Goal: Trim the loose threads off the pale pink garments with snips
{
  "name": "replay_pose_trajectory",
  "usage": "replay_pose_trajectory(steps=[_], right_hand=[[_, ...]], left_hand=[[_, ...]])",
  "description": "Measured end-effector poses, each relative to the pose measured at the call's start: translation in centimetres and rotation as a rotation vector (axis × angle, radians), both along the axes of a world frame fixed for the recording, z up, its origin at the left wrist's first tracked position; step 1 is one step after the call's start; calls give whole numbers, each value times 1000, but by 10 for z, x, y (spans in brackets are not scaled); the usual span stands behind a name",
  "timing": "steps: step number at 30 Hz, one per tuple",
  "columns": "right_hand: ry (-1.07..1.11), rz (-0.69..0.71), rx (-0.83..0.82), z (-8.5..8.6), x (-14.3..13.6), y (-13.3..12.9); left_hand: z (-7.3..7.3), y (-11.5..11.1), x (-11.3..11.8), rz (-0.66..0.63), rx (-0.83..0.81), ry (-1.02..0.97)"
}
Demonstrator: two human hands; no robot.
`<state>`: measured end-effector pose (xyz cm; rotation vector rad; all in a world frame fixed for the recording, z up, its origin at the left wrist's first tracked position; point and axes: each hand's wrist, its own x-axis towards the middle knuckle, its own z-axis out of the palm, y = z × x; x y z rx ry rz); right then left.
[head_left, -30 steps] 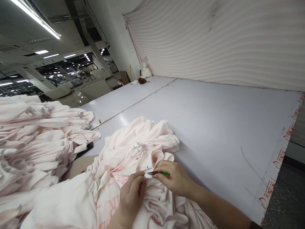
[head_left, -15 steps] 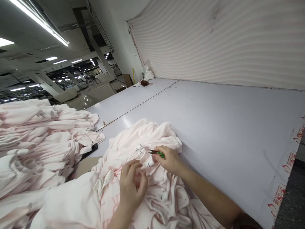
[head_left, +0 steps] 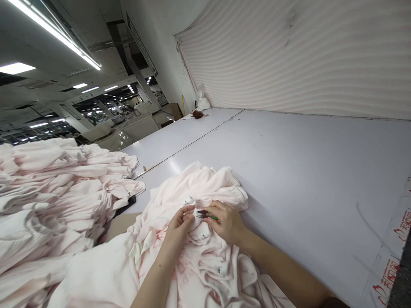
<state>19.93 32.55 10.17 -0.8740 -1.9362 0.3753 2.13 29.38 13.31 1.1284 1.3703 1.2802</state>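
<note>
Right hand (head_left: 227, 223) grips snips (head_left: 203, 214), left hand (head_left: 180, 222) cloth (head_left: 198, 227)

the right hand (head_left: 225, 220) holds small scissors (head_left: 203, 214) with a green handle, and their dark blades point toward the left hand (head_left: 179, 222), which pinches a piece of pale cloth (head_left: 195, 212). both hands are above a heap of pale pink garments (head_left: 199, 186), which lies on the white counter (head_left: 305, 171). at the left side there is a bigger pile of similar garments (head_left: 70, 184). at the far end of the counter, a brown bundle (head_left: 198, 114) lies near a white bag (head_left: 203, 102).
</note>
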Motion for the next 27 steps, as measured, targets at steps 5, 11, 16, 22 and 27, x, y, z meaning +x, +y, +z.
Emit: replay_pose_trajectory(steps=[5,11,16,22,27], right_hand=[[-29,-19,27,3,-6,-2],[88,4,-48,3,2,-8],[184,95,-249,7,10,-11],[227,143,-306,7,13,-9],[196,66,-326,12,10,1]], left_hand=[[1,-7,-2,-35,17,14],[-9,-9,-2,-85,34,12],[-15,-10,1,-81,95,161],[-11,-22,11,-25,297,490],[-13,-34,15,-249,281,661]])
